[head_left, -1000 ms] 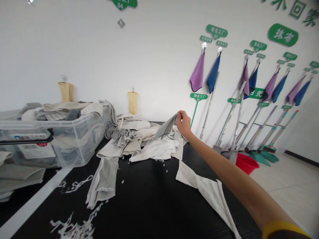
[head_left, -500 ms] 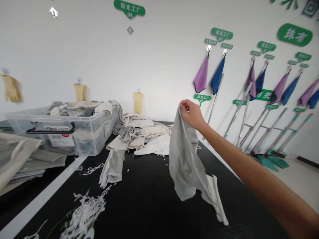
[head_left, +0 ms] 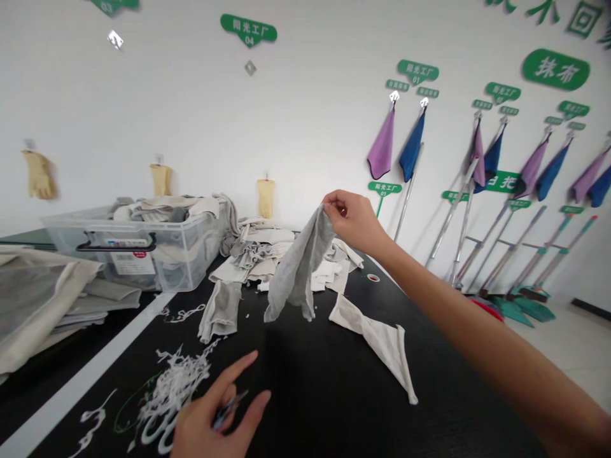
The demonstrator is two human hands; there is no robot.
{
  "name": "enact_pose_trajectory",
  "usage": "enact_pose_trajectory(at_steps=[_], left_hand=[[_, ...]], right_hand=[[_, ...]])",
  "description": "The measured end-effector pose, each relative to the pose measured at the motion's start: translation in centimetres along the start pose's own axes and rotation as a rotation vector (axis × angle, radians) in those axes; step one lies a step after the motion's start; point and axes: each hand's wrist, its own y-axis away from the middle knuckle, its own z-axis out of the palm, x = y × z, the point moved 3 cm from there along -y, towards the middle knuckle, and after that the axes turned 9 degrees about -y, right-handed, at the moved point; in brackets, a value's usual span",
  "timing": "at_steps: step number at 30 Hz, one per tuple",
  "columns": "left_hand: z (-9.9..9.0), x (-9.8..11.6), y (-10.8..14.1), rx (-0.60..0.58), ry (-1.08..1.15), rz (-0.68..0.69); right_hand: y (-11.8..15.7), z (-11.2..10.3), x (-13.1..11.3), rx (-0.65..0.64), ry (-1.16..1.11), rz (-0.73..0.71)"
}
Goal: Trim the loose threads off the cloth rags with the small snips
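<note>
My right hand [head_left: 356, 219] pinches a grey piece of cloth [head_left: 298, 267] by its upper end, and the cloth hangs above the black table [head_left: 305, 394]. My left hand [head_left: 217, 407] comes in at the lower edge, thumb and forefinger spread apart. Its other fingers curl round a small blue tool with a metal tip [head_left: 229, 410], partly hidden, whose exact kind I cannot make out. A tangle of white thread scraps [head_left: 174, 388] lies left of this hand. To the right, an off-white cloth piece [head_left: 379, 334] lies twisted on the table.
Behind is a pile of grey and cream cloth pieces [head_left: 252, 251], with a folded grey piece [head_left: 222, 312] in front. A clear plastic bin [head_left: 191, 257] full of cloth stands left, beside a cloth stack [head_left: 71, 299]. A roll of tape [head_left: 373, 278] lies near the far right edge.
My right hand has moved slightly left, still holding grey cloth. The off-white piece that hung near it now lies on the table. My left hand has entered from below.
</note>
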Motion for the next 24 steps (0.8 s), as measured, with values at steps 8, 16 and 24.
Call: enact_pose_trajectory(at_steps=[8,16,24], left_hand=[[4.4,7.4,-5.5,-0.239,-0.172,-0.081],[6.7,8.8,-4.3,-0.302,-0.17,-0.055],[5.6,7.1,-4.5,-0.31,0.056,-0.015]], right_hand=[[1.6,-0.2,-2.0,0.04,0.009,0.107],[3.8,-1.1,-2.1,0.016,-0.009,0.144],[4.2,-3.3,-2.1,0.083,-0.015,0.144]])
